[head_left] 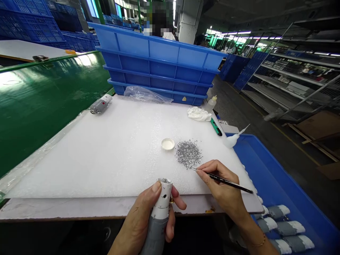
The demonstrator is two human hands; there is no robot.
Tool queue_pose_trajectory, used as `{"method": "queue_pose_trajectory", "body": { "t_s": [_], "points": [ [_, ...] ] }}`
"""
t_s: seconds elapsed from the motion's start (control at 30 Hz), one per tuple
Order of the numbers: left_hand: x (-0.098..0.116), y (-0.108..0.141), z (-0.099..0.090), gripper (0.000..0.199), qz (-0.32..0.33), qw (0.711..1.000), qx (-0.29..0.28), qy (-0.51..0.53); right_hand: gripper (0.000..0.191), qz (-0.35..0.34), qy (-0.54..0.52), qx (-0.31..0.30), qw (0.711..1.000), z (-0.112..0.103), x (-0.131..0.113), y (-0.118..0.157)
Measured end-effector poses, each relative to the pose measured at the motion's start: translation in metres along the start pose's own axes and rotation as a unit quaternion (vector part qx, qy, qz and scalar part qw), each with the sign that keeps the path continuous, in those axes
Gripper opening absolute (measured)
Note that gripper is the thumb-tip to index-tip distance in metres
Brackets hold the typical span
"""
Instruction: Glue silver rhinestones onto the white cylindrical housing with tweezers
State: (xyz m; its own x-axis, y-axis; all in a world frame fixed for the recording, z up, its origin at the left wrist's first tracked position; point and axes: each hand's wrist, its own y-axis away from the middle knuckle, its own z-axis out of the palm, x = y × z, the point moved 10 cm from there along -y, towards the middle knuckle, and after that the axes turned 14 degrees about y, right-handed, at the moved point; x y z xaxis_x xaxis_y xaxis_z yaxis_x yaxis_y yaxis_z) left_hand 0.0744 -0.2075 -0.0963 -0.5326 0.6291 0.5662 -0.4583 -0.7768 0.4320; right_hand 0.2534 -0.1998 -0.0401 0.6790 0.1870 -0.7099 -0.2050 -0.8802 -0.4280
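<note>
My left hand (pixel 143 209) is wrapped round a grey and white cylindrical part (pixel 161 209), held tilted at the table's front edge with its white end up. In my right hand (pixel 221 180) is a thin black pen-like tool (pixel 231 183), pinched near its metal tip. That tip touches or nearly touches the front edge of a pile of small silvery pieces (pixel 188 153). Just left of the pile lies a small round white dish (pixel 168 144). A similar grey and white part (pixel 101 104) rests at the table's back left.
Stacked blue crates (pixel 159 67) stand behind the foam-covered table (pixel 106 148). A white cloth (pixel 199 114), a green cutter (pixel 216 127) and a squeeze bottle (pixel 232 141) lie at the right. Below right, a blue bin (pixel 276 177) holds several grey-white parts (pixel 290 227).
</note>
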Motion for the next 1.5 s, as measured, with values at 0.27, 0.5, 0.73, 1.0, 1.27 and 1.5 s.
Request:
{"method": "queue_pose_trajectory", "body": {
  "t_s": [0.27,0.5,0.73,1.0,1.27,1.5],
  "points": [
    [-0.002,0.001,-0.006,0.040,-0.002,0.999,0.028,0.018,0.012,-0.020,0.042,-0.035,0.998,0.014,0.002,-0.001],
    [0.000,0.002,-0.005,0.045,0.000,0.999,0.004,-0.040,0.012,-0.165,0.078,-0.026,0.983,0.015,-0.029,0.010],
    [-0.004,-0.003,-0.009,0.033,-0.022,0.999,-0.006,-0.030,0.018,-0.255,0.115,-0.005,0.960,0.018,-0.045,0.017],
    [-0.003,-0.003,-0.008,0.028,-0.011,1.000,-0.003,-0.003,0.019,-0.276,0.133,0.001,0.952,0.020,-0.047,0.021],
    [-0.003,-0.004,-0.011,0.027,-0.008,1.000,0.001,0.002,0.019,-0.289,0.129,-0.004,0.949,0.019,-0.051,0.019],
    [-0.002,-0.004,-0.010,0.028,-0.010,1.000,0.005,0.002,0.018,-0.286,0.116,0.000,0.951,0.023,-0.045,0.022]
  ]
}}
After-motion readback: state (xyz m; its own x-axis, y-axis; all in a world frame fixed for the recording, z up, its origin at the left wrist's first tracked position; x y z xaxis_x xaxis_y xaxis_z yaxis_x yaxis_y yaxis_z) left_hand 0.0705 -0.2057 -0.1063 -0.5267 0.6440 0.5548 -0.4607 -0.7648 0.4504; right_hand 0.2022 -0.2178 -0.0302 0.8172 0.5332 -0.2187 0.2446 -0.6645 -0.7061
